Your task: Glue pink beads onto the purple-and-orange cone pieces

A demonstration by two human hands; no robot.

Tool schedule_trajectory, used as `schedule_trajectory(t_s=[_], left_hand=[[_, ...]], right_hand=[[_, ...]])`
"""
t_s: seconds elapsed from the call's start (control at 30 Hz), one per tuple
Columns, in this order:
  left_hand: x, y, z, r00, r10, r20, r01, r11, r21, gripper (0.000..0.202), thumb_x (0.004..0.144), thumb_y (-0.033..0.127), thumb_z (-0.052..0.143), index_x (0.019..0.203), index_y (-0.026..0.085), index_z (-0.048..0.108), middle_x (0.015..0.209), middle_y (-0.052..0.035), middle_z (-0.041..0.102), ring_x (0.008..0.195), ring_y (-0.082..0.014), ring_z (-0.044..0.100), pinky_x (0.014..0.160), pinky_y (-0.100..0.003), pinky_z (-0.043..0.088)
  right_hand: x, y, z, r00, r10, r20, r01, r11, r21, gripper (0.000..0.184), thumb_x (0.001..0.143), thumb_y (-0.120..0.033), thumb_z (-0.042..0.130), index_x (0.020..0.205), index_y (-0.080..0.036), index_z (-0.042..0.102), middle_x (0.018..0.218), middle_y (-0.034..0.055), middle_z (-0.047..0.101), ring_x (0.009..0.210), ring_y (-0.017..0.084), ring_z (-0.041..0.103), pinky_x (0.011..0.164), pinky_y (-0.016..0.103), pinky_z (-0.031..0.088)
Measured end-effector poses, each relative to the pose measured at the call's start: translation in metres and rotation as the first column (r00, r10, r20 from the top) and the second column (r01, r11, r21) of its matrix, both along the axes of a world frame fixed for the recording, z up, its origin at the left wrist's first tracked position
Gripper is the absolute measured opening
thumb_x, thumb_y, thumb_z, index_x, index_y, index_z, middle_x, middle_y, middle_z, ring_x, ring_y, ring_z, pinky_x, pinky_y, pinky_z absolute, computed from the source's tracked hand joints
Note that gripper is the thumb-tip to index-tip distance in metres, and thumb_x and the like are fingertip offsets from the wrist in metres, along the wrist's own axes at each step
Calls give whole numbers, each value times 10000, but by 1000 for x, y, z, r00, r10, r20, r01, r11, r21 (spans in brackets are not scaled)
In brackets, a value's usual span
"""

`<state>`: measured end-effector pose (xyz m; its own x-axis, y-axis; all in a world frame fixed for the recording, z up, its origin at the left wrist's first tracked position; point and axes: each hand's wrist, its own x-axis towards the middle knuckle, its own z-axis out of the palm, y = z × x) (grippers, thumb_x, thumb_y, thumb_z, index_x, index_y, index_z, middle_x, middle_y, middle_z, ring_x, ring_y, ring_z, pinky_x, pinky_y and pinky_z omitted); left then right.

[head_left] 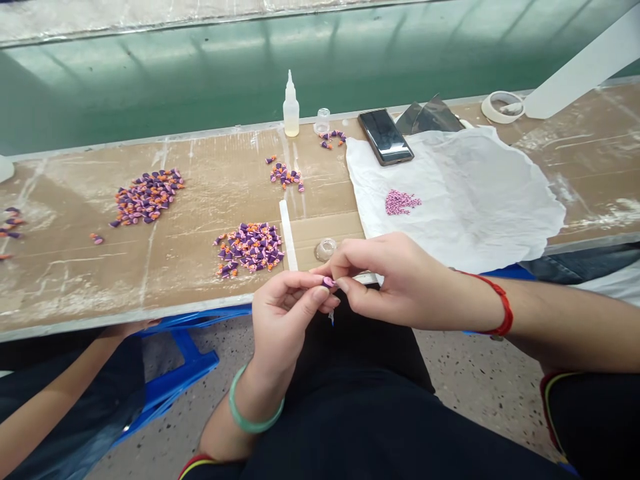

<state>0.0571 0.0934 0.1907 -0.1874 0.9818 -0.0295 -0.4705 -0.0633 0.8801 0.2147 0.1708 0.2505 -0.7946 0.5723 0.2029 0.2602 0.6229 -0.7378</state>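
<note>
A small purple-and-pink figurine [328, 282] is pinched between the thumb and fingers of my left hand [285, 313], just off the table's front edge. My right hand [387, 277] has its thumb and forefinger pressed together at the piece's right end; what lies between those fingertips is too small to make out. Beyond my hands is a little round glass pot [326, 249]. A heap of similar purple, pink and orange figurines [254, 247] lies to the left, beside a white strip [289, 235]. Tiny pink pieces [401, 202] are spread on a white cloth [465, 173] at right.
Further back stand a dropper bottle [291, 110] and a clear cap [323, 120]. A phone [386, 137] lies on the cloth's edge, near a tape roll [503, 107]. More figurines [147, 197] lie leftward. Another person's arm [65, 393] shows at lower left, by a blue stool [185, 367].
</note>
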Motion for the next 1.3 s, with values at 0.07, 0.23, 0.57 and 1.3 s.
schedule_trajectory(t_s=[0.07,0.23,0.57,1.3], left_hand=[[1,-1,1,1000,19,6,-19,1000,1,83,762,254,869,796,231,797,724,11,786,582,-93,725,571,-145,598],[2,1,4,999,54,-6,-54,999,5,130,733,286,890,777,222,786,697,16,771,562,-90,705,555,-156,588],[2,3,5,998,40,-43,-42,998,-41,207,699,349,907,755,207,768,657,10,758,545,-104,703,538,-167,586],[4,19,9,920,-42,-389,-13,990,-139,93,778,244,822,837,189,775,706,-31,782,563,-153,721,522,-215,586]], right_hand=[[-1,-1,-1,1000,-3,-1,3,999,39,161,891,-117,481,748,-184,513,700,-9,656,596,84,563,551,204,387],[-3,-3,-4,1000,-6,-13,8,991,137,169,928,-125,462,775,-191,496,682,-12,642,575,91,560,544,217,367],[-2,-6,-10,998,-15,-57,29,967,254,170,923,-93,447,796,-193,500,680,-5,643,556,96,548,532,224,364],[46,26,-15,930,-353,-99,327,921,-214,76,929,-227,566,862,-217,601,921,54,751,970,238,746,757,334,602]])
